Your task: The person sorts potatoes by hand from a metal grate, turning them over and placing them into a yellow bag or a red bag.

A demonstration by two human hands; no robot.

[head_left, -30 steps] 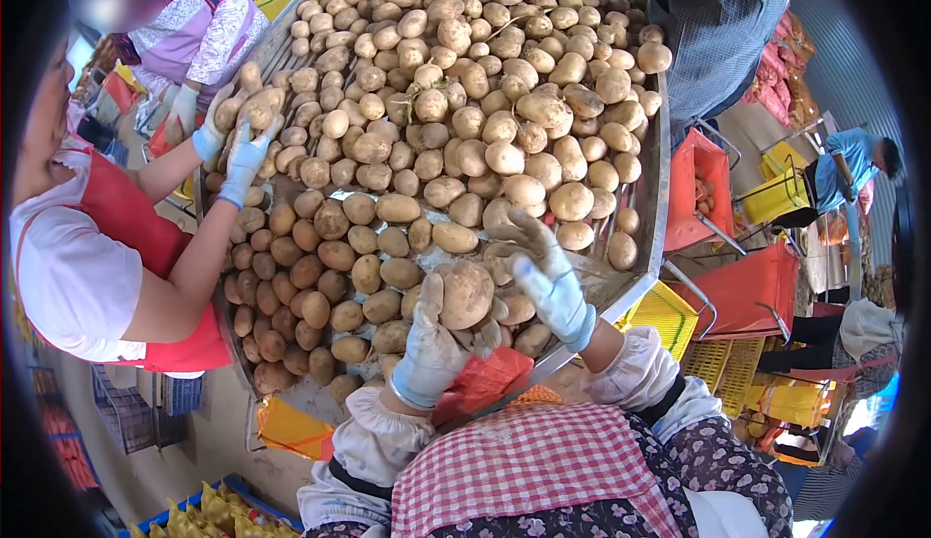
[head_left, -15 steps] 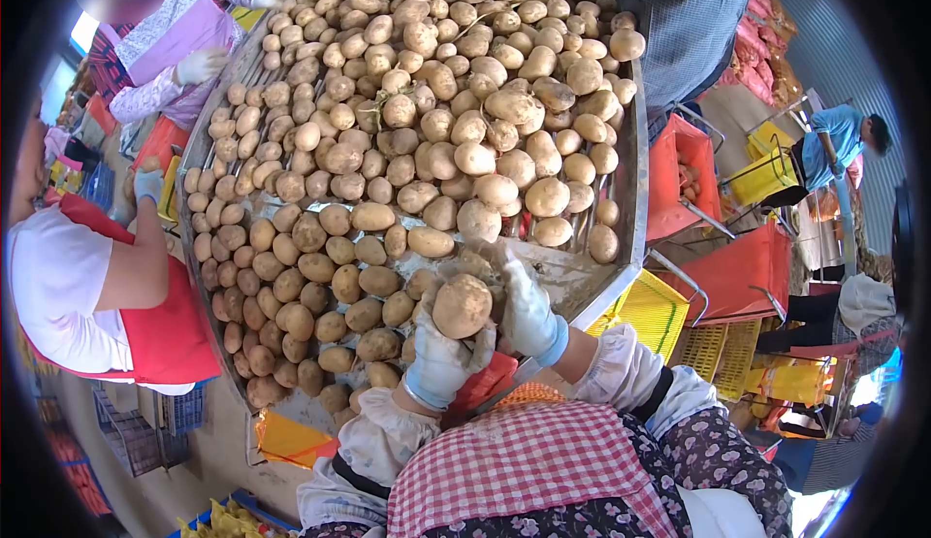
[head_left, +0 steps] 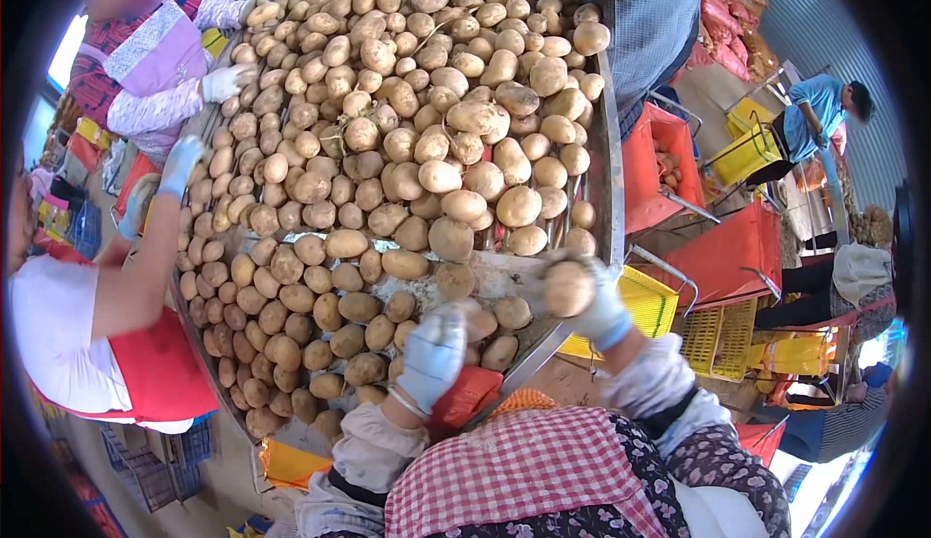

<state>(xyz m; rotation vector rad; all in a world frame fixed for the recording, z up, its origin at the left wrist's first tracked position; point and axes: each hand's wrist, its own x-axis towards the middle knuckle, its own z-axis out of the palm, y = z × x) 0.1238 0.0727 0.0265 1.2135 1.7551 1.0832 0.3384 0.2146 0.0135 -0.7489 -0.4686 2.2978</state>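
Note:
My right hand (head_left: 603, 313), in a white and blue glove, grips a round potato (head_left: 568, 289) near the right edge of the sorting table; both are blurred by motion. My left hand (head_left: 433, 354), gloved alike, is over the near edge of the table with its back toward me. Its fingertips are smeared close to a potato (head_left: 480, 324), and I cannot make out whether they touch it. Many loose potatoes (head_left: 365, 370) lie in front of and to the left of my left hand. A red-orange bag or liner (head_left: 465, 398) shows just below it.
The table's metal rim (head_left: 614, 169) runs along the right. Yellow crates (head_left: 648, 307) and red-lined containers (head_left: 725, 259) stand beyond it. A co-worker in a red apron (head_left: 163, 368) works at the left, another person in a lilac apron (head_left: 155, 63) farther up. Dark cloth (head_left: 652, 24) borders the far right.
My hands have moved apart. The right hand has gone right with a potato, which was earlier held between both hands. The red-aproned co-worker's arm has reached farther up.

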